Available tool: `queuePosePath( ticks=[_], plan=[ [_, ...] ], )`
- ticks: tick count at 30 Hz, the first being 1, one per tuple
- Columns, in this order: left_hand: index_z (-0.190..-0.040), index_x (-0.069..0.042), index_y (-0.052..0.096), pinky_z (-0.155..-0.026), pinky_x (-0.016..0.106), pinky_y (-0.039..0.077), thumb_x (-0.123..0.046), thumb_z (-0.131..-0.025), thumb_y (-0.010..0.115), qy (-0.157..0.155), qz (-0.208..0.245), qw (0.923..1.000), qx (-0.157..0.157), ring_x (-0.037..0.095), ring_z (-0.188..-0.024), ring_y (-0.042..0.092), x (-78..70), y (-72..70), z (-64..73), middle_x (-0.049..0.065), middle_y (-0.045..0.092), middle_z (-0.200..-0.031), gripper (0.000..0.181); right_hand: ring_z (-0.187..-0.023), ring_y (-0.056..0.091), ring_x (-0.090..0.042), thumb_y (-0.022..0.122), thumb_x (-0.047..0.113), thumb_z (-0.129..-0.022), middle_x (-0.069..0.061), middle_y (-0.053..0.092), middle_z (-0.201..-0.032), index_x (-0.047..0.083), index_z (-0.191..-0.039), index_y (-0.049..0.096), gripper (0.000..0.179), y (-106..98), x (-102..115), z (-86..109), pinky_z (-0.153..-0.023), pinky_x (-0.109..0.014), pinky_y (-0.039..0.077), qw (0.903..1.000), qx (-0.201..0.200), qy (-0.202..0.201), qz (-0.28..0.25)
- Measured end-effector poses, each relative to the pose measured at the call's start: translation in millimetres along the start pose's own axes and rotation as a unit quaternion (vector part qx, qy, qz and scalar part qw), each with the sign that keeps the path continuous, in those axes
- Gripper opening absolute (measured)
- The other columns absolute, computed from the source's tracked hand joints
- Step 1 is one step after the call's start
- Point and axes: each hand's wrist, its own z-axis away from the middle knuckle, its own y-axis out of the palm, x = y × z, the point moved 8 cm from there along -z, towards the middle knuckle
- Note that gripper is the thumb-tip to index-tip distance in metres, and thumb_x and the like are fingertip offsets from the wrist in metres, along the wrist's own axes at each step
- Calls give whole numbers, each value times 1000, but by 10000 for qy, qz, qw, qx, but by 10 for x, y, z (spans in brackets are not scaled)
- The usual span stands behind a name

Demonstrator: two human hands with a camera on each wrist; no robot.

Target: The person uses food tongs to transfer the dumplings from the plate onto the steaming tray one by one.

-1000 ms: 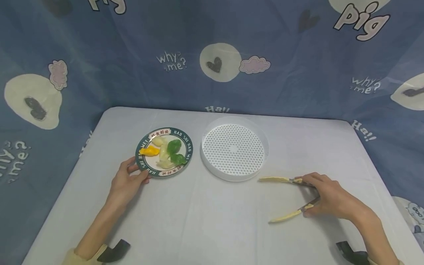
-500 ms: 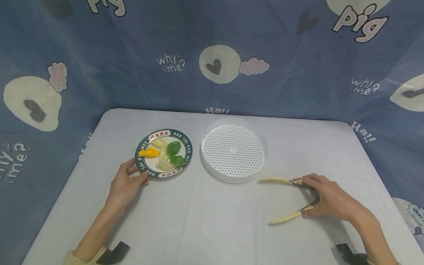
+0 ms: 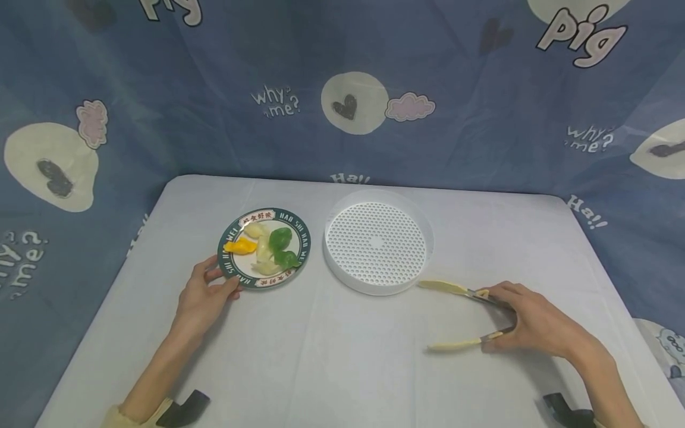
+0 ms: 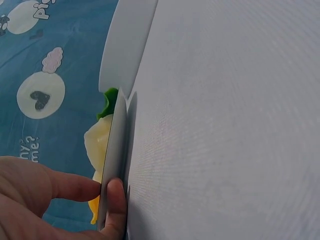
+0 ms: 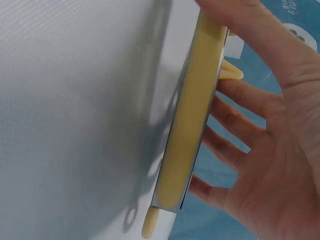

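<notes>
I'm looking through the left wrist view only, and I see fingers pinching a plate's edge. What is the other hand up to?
Observer: The right hand holds yellow-and-metal tongs, their arms spread apart.
Visitor: And what is that pale shape beyond the plate?
Observer: It's a round white tray whose base is full of small holes.
Visitor: I see my plate edge-on. Is its top plain?
Observer: No, its rim is dark green with pale lettering.
</notes>
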Motion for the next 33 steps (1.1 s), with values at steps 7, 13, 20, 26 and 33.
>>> queuePosePath(
  ticks=[7, 13, 20, 26, 33],
  plan=[
    [-172, 0, 7, -113, 53, 51, -20, -108, 60, -29, -35, 10000, -67, 3, -90, 75, -11, -14, 1, 30, 51, -158, 85, -121, 69, -30, 96, 70, -62, -3, 71, -129, 13, -136, 72, 97, -55, 39, 7, -100, -57, 58, 9999, -80, -35, 122],
    [-172, -1, 7, -114, 55, 50, -20, -109, 60, -40, -38, 10000, -77, 4, -91, 76, -1, -12, -6, 30, 51, -159, 85, -109, 68, -13, 98, 66, -63, 8, 71, -123, 15, -135, 73, 92, -132, 112, 25, -89, -36, 58, 9993, -186, -154, 270],
    [-172, 0, 8, -110, 53, 52, -20, -108, 61, 38, -40, 9999, -132, 6, -91, 77, -12, -8, -1, 31, 52, -158, 85, -117, 69, -25, 93, 73, -65, -3, 72, -129, 10, -137, 69, 99, -204, 174, 81, -93, -48, 59, 9998, -73, 13, 200],
    [-171, 0, 9, -105, 44, 55, -20, -108, 61, 84, -101, 9998, -116, 4, -91, 76, -18, 0, 5, 30, 52, -157, 84, -124, 70, -36, 92, 74, -66, -14, 73, -136, 9, -139, 69, 100, -238, 228, 144, -98, -59, 57, 9999, 17, 78, 79],
    [-171, 0, 10, -103, 41, 58, -20, -108, 61, 76, -149, 9997, -193, 4, -91, 77, -2, 3, 4, 30, 53, -156, 84, -120, 72, -30, 92, 72, -69, -9, 76, -132, 9, -138, 70, 96, -251, 308, 201, -94, -53, 59, 9998, 175, 128, -12]
  ],
)
